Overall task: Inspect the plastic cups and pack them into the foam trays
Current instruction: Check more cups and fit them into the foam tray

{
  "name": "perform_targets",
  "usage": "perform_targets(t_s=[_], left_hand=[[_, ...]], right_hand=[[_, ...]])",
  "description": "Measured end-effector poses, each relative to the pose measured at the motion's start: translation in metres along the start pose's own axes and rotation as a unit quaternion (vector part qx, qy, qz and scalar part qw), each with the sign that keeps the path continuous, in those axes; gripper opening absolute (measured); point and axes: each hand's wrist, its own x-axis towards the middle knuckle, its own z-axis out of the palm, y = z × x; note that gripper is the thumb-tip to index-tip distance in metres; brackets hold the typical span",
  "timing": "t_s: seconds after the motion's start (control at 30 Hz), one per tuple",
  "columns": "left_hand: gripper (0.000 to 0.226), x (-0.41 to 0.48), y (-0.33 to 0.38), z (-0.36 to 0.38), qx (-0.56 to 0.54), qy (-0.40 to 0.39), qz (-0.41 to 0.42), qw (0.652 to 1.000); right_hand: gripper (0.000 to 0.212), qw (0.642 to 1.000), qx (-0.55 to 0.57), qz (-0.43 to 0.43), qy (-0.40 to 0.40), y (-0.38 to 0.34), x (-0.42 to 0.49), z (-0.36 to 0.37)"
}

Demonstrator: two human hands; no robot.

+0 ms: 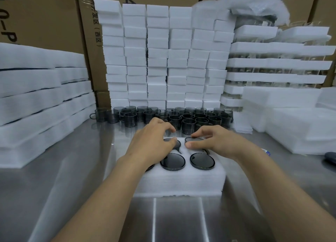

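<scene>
On the steel table (72,196), the foam tray (181,183) shows at least two seated cups (172,161); the left hand (152,143) and right hand (214,141) each pinch another cup (193,139) into place, with many loose cups (189,122) left.

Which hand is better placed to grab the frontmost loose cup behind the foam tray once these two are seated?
Right, narrowly. The frontmost loose cup stands just beyond the fingers of the right hand, which pinches the right tray cup; the left hand, gripping the left tray cup, sits further aside.

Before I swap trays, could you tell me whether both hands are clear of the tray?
No, the left hand and right hand each grip a cup in the tray's far row.
</scene>
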Motion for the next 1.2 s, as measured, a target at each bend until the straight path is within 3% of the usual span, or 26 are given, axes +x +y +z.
perform_targets(t_s=[0.23, 0.37, 0.47, 0.63, 0.8, 1.0, 1.1, 1.2], left_hand=[[0.032, -0.004, 0.007, -0.005, 0.006, -0.006, -0.013, 1.000], [0.029, -0.008, 0.011, -0.015, 0.048, 0.001, -0.011, 0.999], [0.040, -0.007, 0.009, -0.024, 0.083, -0.045, -0.028, 0.995], [0.053, -0.004, 0.002, -0.011, 0.077, -0.161, -0.026, 0.984], [0.058, 0.001, -0.008, 0.002, 0.116, -0.196, -0.037, 0.973], [0.059, -0.001, -0.001, -0.005, 0.098, -0.193, -0.038, 0.976], [0.057, -0.011, -0.003, -0.022, -0.085, -0.141, -0.055, 0.985], [0.057, -0.027, -0.021, -0.045, -0.281, -0.045, -0.146, 0.947]], right_hand=[[0.052, 0.996, 0.061, 0.047, -0.053, 0.003, -0.008, 0.005], [0.046, 0.997, -0.020, -0.066, 0.046, -0.011, -0.014, 0.009], [0.067, 0.985, -0.003, -0.135, 0.105, -0.030, -0.015, 0.020], [0.119, 0.982, -0.157, -0.103, 0.004, -0.040, -0.015, 0.047], [0.130, 0.963, -0.259, -0.056, -0.047, -0.027, -0.002, 0.057], [0.127, 0.958, -0.276, -0.042, -0.067, -0.034, -0.002, 0.056], [0.112, 0.979, -0.187, -0.033, -0.076, -0.041, -0.010, 0.047], [0.082, 0.993, 0.117, -0.018, 0.002, -0.029, -0.021, 0.031]])
